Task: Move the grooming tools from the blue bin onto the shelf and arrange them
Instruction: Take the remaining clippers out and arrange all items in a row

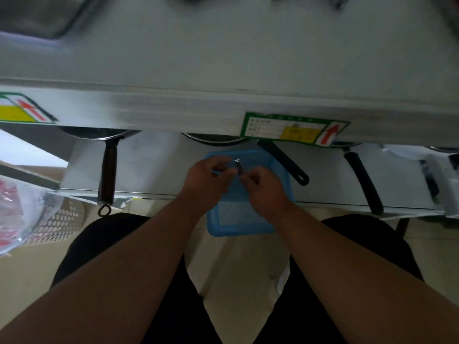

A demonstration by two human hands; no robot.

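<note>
A blue bin (239,223) rests partly on the lower shelf and partly over my knees, at the centre of the view. Both hands hover above it. My right hand (264,191) pinches the lower end of a small metal nail clipper (240,167), which stands nearly upright. My left hand (207,181) is curled close beside it, fingertips touching or almost touching the clipper; I cannot tell if it also holds something. The bin's inside is mostly hidden by my hands. The grey upper shelf (223,58) spreads across the top of the view.
Pan handles stick out from the lower shelf: a brown one (107,175) at left, a black one (285,162) next to the bin, another black one (363,180) at right. Price labels (293,130) hang on the shelf edge. A perforated basket (57,219) and plastic wrap lie at left.
</note>
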